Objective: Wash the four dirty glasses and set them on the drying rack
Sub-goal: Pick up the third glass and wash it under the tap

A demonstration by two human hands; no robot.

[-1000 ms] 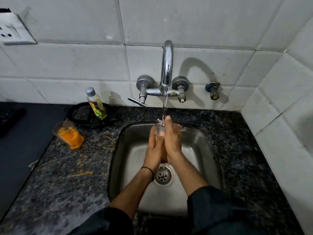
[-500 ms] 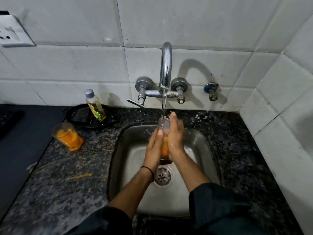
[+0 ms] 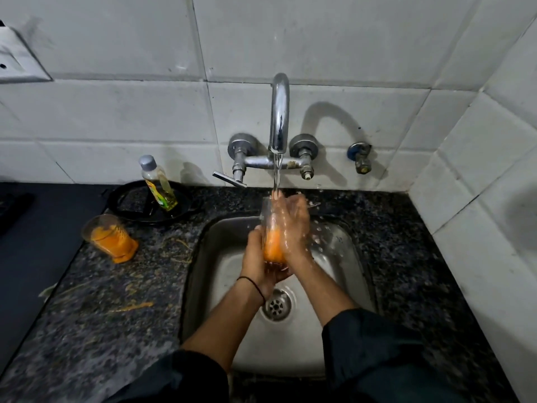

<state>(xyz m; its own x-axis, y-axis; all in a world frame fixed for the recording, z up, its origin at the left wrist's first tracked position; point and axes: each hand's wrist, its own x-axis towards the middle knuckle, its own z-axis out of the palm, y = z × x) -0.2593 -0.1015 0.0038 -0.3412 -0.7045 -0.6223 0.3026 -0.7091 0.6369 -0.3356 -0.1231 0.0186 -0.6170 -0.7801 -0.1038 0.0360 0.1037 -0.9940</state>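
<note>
1. Change vs. half a second ago: the right hand point(image 3: 293, 225) has gone from lying flat along the glass point(image 3: 271, 237) to wrapping its upper wall. The water stream point(image 3: 277, 173) now hits the fingertips at the rim, and spray flies to the right.
2. The glass is upright over the sink point(image 3: 200, 257), directly below the tap point(image 3: 279, 112). Orange residue fills its lower half.
3. The left hand point(image 3: 258, 257) is curled round the lower wall and base. The right hand grips higher up; it is motion-blurred, so the exact finger placement is unclear.
4. Handling, judged: rigid and breakable, light, and slick from water and residue. The safest hold is round the lower wall with the palm under the base, not the thin rim. A steel sink below would be unforgiving if it dropped.
5. A second glass point(image 3: 109, 237), also orange inside, stands on the counter point(image 3: 101, 301) well to the left, with orange smears near it.
6. A bottle point(image 3: 158, 184) leans in a black round tray point(image 3: 130, 205) behind that glass.
7. The drain point(image 3: 276, 305) is uncovered. No drying rack or other glasses are identifiable in view. Nothing blocks the path between sink and counter.
</note>
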